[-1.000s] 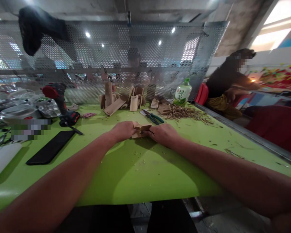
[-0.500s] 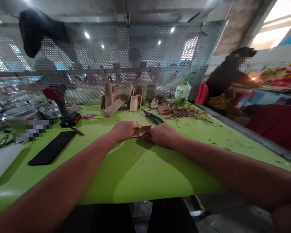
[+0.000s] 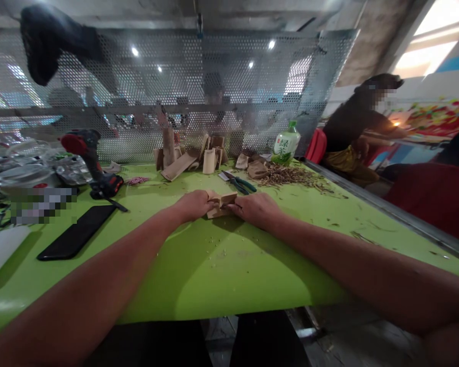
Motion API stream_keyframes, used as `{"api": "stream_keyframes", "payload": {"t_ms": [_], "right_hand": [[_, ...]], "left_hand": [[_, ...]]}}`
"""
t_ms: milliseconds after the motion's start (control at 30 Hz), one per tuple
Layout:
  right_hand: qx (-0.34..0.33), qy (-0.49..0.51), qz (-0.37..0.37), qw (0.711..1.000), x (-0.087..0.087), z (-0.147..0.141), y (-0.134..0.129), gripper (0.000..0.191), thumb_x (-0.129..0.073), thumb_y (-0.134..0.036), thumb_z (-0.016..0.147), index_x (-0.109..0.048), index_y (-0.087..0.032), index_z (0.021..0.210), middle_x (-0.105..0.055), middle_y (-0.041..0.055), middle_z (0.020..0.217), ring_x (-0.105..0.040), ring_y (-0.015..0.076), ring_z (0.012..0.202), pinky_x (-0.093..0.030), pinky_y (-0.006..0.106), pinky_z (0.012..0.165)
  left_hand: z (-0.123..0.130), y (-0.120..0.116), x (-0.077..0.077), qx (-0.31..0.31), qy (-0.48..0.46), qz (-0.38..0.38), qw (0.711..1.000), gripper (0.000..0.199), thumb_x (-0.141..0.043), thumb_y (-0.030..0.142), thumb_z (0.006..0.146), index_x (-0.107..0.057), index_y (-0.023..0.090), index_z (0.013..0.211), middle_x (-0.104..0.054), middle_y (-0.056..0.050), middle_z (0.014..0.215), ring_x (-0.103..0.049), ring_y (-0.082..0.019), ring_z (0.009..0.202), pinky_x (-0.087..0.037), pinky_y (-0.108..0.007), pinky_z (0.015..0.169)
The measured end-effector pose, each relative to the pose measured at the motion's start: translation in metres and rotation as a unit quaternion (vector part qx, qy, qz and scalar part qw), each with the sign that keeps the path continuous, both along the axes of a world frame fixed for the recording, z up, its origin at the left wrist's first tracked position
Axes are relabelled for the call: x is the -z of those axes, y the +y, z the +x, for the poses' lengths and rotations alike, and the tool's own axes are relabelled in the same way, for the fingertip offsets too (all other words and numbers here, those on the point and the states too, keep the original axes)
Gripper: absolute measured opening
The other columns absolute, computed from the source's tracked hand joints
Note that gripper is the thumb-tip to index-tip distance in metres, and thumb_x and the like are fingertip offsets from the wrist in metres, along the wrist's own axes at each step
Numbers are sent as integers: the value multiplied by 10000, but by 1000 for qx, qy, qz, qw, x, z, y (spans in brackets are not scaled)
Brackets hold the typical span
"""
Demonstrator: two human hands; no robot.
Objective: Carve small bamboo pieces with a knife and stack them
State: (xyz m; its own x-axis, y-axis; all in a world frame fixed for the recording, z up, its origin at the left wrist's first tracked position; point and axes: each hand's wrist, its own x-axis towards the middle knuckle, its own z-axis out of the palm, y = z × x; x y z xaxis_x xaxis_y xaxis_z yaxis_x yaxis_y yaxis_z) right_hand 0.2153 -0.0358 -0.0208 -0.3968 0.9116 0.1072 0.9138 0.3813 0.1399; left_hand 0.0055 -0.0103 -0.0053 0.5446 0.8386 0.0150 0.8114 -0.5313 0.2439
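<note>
Between my two hands, just above the green table, is a tan, stiff-looking piece (image 3: 222, 208) with folded or split flaps, like thin wood or cardboard; I cannot tell which. My left hand (image 3: 194, 205) grips its left end, fingers closed. Closed round its right end is my right hand (image 3: 257, 208), the thumb and fingertips pressed on it. Right behind the piece lie pliers (image 3: 239, 182) with dark green handles. Similar brown and tan pieces (image 3: 209, 161) stand and lean in a group farther back.
Left are a red-black cordless drill (image 3: 92, 163), a black flat case (image 3: 76, 233) and clear containers (image 3: 28, 177). A green-labelled bottle (image 3: 286, 145) stands behind a heap of brown scraps (image 3: 290, 176). A perforated metal screen (image 3: 149, 86) closes the back. A person (image 3: 361, 122) sits at right.
The tan piece has turned a little between my hands, showing a pale lower flap and a gap in its middle. Both hands keep hold; the view has shifted slightly.
</note>
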Motion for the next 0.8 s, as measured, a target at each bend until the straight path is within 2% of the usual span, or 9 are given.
{"api": "stream_keyframes", "payload": {"t_ms": [100,267,500,667,800], "right_hand": [[4,-9,-20,1000,0,-1,2,648,-197,-616,983,-706,-229,1090,-737,100,886,-629,187,648,-413,293,588],[-7,-27,-8,1000,1,0,6,652,-214,-615,981,-728,-214,994,-745,109,875,-658,207,688,-429,296,612],[-25,-23,-32,999,-2,0,9,657,-209,-609,983,-734,-216,1004,-752,100,923,-660,194,709,-419,293,598],[-45,-45,-48,997,-3,2,3,655,-251,-640,962,-744,-210,945,-738,87,816,-629,184,637,-397,301,592],[-34,-24,-28,999,-4,5,-4,655,-239,-635,967,-739,-212,949,-737,94,836,-633,188,668,-376,295,596]], "left_hand": [[1,-1,0,-4,1,11,1000,348,-465,355,919,-687,204,1140,-730,-91,982,-655,-222,840,-450,-283,730],[2,-3,-1,-11,33,48,998,366,-456,366,922,-679,224,1175,-730,-98,1009,-656,-237,871,-446,-283,707],[5,-9,-5,-33,65,44,996,377,-442,386,935,-675,199,1166,-726,-111,951,-659,-233,819,-448,-288,678],[0,-4,-4,-18,75,80,994,355,-430,294,928,-654,221,1194,-723,-103,958,-658,-226,792,-453,-292,691],[-5,2,-1,-25,50,46,997,400,-420,389,941,-658,169,1175,-719,-133,985,-659,-241,848,-470,-297,737]]}}
